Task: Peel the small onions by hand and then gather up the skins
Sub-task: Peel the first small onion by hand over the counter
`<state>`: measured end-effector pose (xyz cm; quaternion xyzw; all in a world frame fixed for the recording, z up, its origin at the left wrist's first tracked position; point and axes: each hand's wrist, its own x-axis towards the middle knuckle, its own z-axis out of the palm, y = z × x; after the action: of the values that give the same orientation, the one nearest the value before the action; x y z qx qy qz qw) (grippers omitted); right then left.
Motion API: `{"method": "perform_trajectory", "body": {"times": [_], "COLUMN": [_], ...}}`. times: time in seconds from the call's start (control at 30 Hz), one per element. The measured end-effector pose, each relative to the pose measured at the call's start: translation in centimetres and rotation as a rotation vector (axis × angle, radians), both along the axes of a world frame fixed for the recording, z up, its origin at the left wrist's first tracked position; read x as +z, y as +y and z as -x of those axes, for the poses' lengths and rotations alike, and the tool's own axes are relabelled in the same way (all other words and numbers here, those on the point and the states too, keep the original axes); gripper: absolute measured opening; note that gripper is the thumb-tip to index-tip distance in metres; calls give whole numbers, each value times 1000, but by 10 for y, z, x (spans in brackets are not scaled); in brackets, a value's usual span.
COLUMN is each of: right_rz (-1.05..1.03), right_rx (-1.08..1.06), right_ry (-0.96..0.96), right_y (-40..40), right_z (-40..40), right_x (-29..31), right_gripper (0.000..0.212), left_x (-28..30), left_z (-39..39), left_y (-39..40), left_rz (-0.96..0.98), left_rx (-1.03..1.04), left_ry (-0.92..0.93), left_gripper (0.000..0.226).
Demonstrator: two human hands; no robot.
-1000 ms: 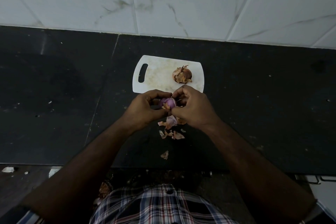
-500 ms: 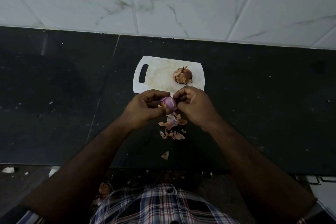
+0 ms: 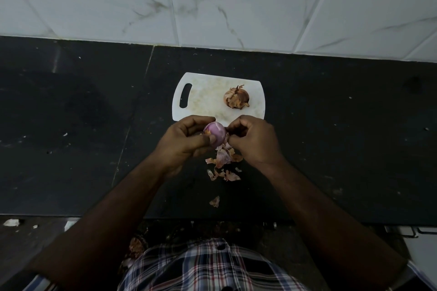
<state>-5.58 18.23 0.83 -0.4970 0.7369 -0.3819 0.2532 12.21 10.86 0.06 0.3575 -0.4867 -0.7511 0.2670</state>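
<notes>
My left hand (image 3: 183,142) grips a small purple onion (image 3: 215,134), mostly bare of skin, just in front of the white cutting board (image 3: 205,99). My right hand (image 3: 254,142) pinches a strip of skin at the onion's right side. Loose pink and brown skins (image 3: 223,160) lie on the black counter under my hands, with one scrap (image 3: 214,201) nearer the front edge. A second onion (image 3: 236,97), still in its brown skin, sits on the right part of the board.
The black stone counter (image 3: 331,137) runs left and right, backed by a white marbled tile wall (image 3: 212,0). Its front edge lies just before my checked shirt (image 3: 208,267). Bits of debris lie on the floor at lower left (image 3: 11,222).
My hands have drawn slightly apart, and more of the purple onion shows now between them. The skins on the counter and the onion on the board lie as before.
</notes>
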Motion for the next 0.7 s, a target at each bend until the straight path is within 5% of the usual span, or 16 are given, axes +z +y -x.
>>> {"method": "perform_trajectory", "body": {"times": [0.3,0.47,0.7], "right_rz": [-55,-69,-18], "right_rx": [84,99,118], "right_ry": [40,-244,-192], "right_y": [8,7,2], "right_z": [16,5,-4], "right_x": [-2,16,20], "right_gripper": [22,47,26], "left_x": [-1,-2,-3], "left_z": [-3,-2,-2], "left_y": [-2,-3,-3], "left_rz": [-135,-153,-133], "left_rx": [0,-5,-11], "left_ry": [88,109,96], "left_gripper": [41,48,46]}}
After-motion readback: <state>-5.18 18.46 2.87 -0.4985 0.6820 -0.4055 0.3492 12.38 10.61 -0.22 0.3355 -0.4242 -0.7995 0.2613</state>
